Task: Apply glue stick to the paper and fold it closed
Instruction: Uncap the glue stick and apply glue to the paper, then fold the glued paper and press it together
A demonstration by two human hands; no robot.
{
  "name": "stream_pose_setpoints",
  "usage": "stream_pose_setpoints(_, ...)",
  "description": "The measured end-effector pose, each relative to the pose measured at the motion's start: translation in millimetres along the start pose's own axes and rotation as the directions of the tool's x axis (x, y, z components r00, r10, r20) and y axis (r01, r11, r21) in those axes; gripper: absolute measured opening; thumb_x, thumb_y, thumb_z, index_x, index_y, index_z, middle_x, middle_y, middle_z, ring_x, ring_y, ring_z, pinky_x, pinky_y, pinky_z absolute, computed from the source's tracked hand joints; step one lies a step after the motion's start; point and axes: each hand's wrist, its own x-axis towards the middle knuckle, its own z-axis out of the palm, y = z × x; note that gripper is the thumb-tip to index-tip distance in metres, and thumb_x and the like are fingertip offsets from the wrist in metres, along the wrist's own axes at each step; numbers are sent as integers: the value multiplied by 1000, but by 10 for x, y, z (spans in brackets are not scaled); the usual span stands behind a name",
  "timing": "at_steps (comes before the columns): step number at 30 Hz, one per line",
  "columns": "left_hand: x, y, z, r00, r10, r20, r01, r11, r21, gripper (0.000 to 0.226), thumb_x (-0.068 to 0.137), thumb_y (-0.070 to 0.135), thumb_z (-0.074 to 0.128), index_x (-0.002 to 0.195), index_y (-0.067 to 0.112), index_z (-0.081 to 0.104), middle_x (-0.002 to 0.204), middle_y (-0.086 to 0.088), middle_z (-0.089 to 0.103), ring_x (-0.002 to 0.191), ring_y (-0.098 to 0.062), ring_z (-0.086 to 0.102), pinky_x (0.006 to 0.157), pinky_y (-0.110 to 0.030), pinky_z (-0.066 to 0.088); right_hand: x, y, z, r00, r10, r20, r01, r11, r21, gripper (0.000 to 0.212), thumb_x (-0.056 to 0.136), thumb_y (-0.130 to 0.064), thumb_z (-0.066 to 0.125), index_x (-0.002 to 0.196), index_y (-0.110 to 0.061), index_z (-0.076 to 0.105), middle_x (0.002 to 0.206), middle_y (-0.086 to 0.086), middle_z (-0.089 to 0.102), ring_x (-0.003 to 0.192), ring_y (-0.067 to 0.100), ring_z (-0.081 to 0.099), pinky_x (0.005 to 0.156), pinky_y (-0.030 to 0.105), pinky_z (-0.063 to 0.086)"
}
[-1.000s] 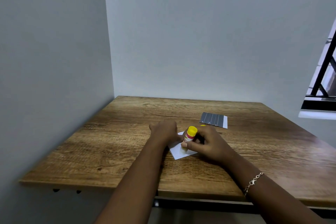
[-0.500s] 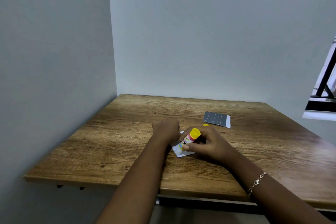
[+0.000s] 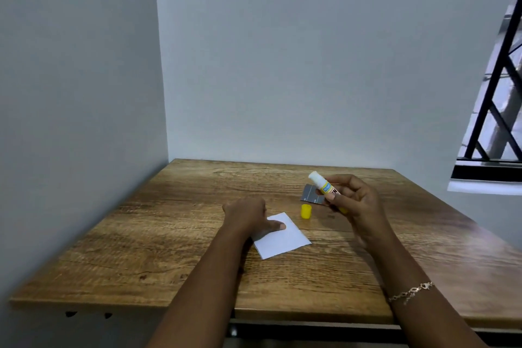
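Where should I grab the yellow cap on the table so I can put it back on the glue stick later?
Pinch the yellow cap across its round sides, coming down from above. It seems to stand on end on the table, clear of the white paper and the dark card, so nothing blocks it. The left hand pins the paper and the right hand holds the glue stick, so one must be freed first.

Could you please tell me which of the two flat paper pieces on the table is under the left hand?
The plain white paper, nearest the person; the left hand presses it. The dark grey card lies farther back, untouched.
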Motion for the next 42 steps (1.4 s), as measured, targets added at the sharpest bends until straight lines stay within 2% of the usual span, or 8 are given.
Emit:
stream_pose_setpoints(8, -4, -6, 4, 1000, 6, -16, -6, 1000, -5, 42, 75, 59, 60, 78, 20, 45, 88, -1, 59, 98, -21, 57, 90, -40, 34, -8, 78, -127, 981, 159, -115, -171, 980, -100, 30, 84, 6, 53, 112, -2, 46, 95, 11, 66, 80, 12, 65, 58, 19, 53)
stream_pose_setpoints(14, 8, -15, 15, 1000, 6, -15, -6, 1000, -27, 41, 75, 58, 61, 79, 20, 46, 87, 3, 56, 99, -21, 56, 85, -37, 32, -30, 142, -99, 936, 324, -135, -338, 935, -106, 34, 80, 9, 57, 108, -7, 46, 98, 12, 66, 93, 29, 60, 83, 48, 48)
stream_pose_setpoints(28, 21, -33, 25, 1000, 14, -15, -15, 999, -32, 43, 74, 59, 61, 63, 25, 37, 80, 5, 53, 88, -18, 52, 91, -40, 34, -55, 143, -224, 890, 451, -65, -455, 888, -74, 52, 71, 26, 44, 107, -11, 52, 109, 16, 63, 102, 30, 60, 88, 45, 49)
stream_pose_setpoints(31, 38, -50, 42, 1000, 15, -13, -16, 999, -38, 44, 73, 60, 61, 62, 26, 36, 70, 9, 47, 83, -17, 50, 93, -42, 35, -13, 95, -387, 898, 383, -214, -382, 923, 50, 47, 75, 24, 37, 110, -3, 52, 114, 18, 60, 107, 28, 57, 82, 36, 48)
stream_pose_setpoints(33, 52, -47, 44, 1000, 19, -11, -19, 999, -39, 44, 74, 60, 61, 62, 26, 36, 72, 9, 48, 83, -16, 49, 94, -43, 35, 104, 87, -504, 901, 265, -345, -331, 932, -150, 38, 78, 21, 41, 106, -1, 54, 113, 21, 60, 105, 27, 56, 81, 32, 49)
stream_pose_setpoints(37, 61, -39, 54, 999, 28, -30, -30, 998, -54, 44, 73, 58, 62, 62, 25, 36, 71, 9, 47, 83, -16, 50, 82, -37, 33, 365, 196, -508, 993, 86, -75, -110, 541, -834, 22, 78, 3, 56, 95, -8, 65, 102, 15, 68, 96, 29, 61, 83, 36, 47)
stream_pose_setpoints(39, 65, -51, 61, 999, 29, -35, -31, 998, -55, 44, 72, 59, 63, 62, 25, 36, 69, 10, 46, 83, -16, 50, 79, -36, 31, 436, 276, -418, 985, 165, 52, -10, 353, -936, 14, 80, -4, 54, 88, -9, 64, 101, 14, 69, 90, 27, 60, 76, 35, 46)
stream_pose_setpoints(42, 76, -66, 63, 999, 25, -39, -28, 997, -73, 44, 72, 60, 63, 62, 25, 37, 70, 9, 48, 82, -16, 50, 79, -36, 31, 523, 373, -348, 971, 209, 116, 57, 270, -961, 20, 82, -10, 54, 99, -4, 63, 109, 15, 66, 100, 30, 59, 86, 41, 48)
